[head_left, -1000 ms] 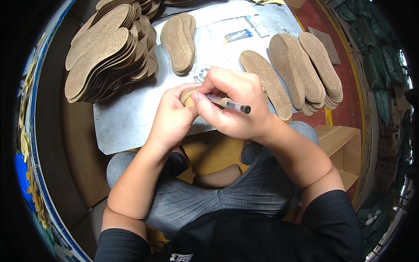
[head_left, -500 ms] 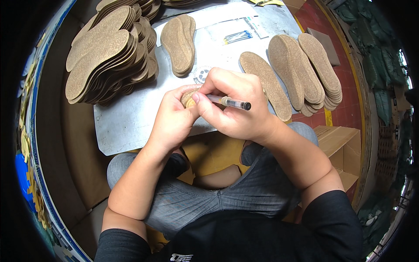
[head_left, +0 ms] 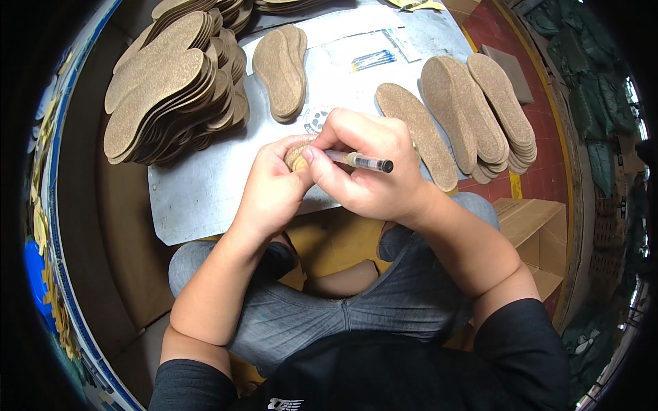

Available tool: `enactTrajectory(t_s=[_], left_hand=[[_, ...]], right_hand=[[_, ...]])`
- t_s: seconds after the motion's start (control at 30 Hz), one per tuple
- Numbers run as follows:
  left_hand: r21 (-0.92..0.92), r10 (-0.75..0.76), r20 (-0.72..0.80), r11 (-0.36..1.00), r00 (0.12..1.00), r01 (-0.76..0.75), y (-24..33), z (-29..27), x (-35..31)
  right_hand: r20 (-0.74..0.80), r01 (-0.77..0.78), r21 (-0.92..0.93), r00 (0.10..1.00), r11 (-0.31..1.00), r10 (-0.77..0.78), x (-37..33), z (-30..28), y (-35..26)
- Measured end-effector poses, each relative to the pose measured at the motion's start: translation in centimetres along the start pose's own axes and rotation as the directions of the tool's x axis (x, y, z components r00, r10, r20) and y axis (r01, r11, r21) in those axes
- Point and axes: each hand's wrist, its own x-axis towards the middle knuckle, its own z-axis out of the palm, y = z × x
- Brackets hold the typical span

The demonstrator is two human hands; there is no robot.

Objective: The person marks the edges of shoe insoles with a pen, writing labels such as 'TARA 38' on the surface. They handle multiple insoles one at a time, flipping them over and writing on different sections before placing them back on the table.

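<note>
My right hand (head_left: 373,161) is closed round a clear-barrelled pen (head_left: 367,162) with a dark end cap. Its tip is hidden behind my fingers. Close against it, my left hand (head_left: 271,188) grips a speckled brown cork insole (head_left: 295,154), of which only a curved end and a yellowish patch show between thumb and fingers. Both hands meet over the near edge of the grey metal table (head_left: 188,205). Just beyond them on the table lie a small overlapping pile of cork insoles (head_left: 279,72) and a single insole (head_left: 418,133).
A tall stack of insoles (head_left: 154,99) fills the table's left side. More insoles (head_left: 456,109) lie in piles at the right edge. Several pens (head_left: 373,59) rest on white paper (head_left: 336,61) at the back. An open cardboard box (head_left: 534,233) stands on the floor at right.
Both hands keep almost the same place and hold, the pen barely shifted. The view has moved very slightly.
</note>
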Motion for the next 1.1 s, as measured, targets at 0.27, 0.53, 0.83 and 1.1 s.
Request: enactTrajectory(t_s=[0.27,0.53,0.83,1.1], left_hand=[[-0.061,0.019,-0.013,0.998,1.000,-0.020,0.1,0.3,0.0],[-0.251,0.016,-0.121,0.967,0.992,-0.046,0.5,-0.2,0.3],[-0.374,0.040,-0.139,0.923,0.990,-0.090,0.9,-0.3,0.6],[-0.399,0.047,-0.154,0.911,0.987,-0.106,1.1,-0.3,0.6]], right_hand=[[-0.136,0.035,-0.077,0.990,0.996,-0.045,0.2,-1.2,-0.4],[-0.206,-0.080,0.032,0.975,0.996,0.085,0.2,-1.5,0.1],[-0.152,-0.045,-0.019,0.987,0.999,0.042,0.2,-1.6,-0.2],[-0.196,0.018,-0.038,0.980,0.999,-0.025,0.3,-0.9,0.1]])
